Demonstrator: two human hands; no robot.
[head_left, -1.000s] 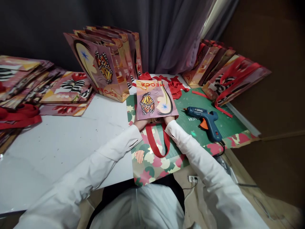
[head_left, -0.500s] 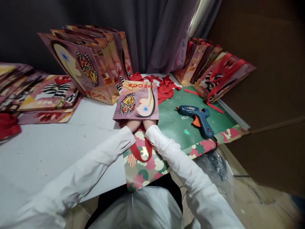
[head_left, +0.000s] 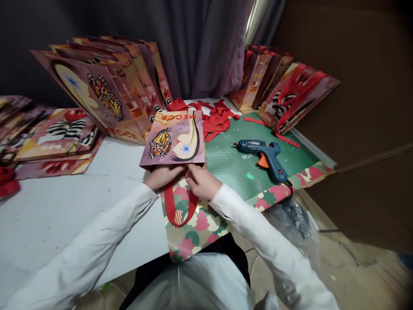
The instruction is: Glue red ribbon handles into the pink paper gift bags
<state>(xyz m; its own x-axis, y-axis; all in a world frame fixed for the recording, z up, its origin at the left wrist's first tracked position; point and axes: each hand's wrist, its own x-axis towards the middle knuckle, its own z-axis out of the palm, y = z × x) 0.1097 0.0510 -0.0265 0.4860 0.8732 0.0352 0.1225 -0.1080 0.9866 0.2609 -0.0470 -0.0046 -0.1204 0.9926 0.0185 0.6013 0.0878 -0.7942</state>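
Observation:
A purple paper bag (head_left: pixel 176 140) with a butterfly print lies in front of me, its open edge towards me. My left hand (head_left: pixel 163 175) reaches partly inside that edge, and most of its fingers are hidden under the top panel. My right hand (head_left: pixel 202 181) is at the same edge with its fingers bent together; whatever is between them is too small to make out. A red ribbon handle (head_left: pixel 174 215) loops out of the bag below both hands, over patterned paper (head_left: pixel 190 237).
A blue glue gun (head_left: pixel 263 153) lies on the green sheet (head_left: pixel 227 161) at right. Red ribbons (head_left: pixel 217 122) are heaped behind the bag. More bags stand at back left (head_left: pixel 103 92) and back right (head_left: pixel 295 97); flat ones (head_left: pixel 61 135) are stacked at left.
Both hands have come partly out of the bag towards me, and my right hand now shows at its edge. The view has shifted slightly, with the bag further left.

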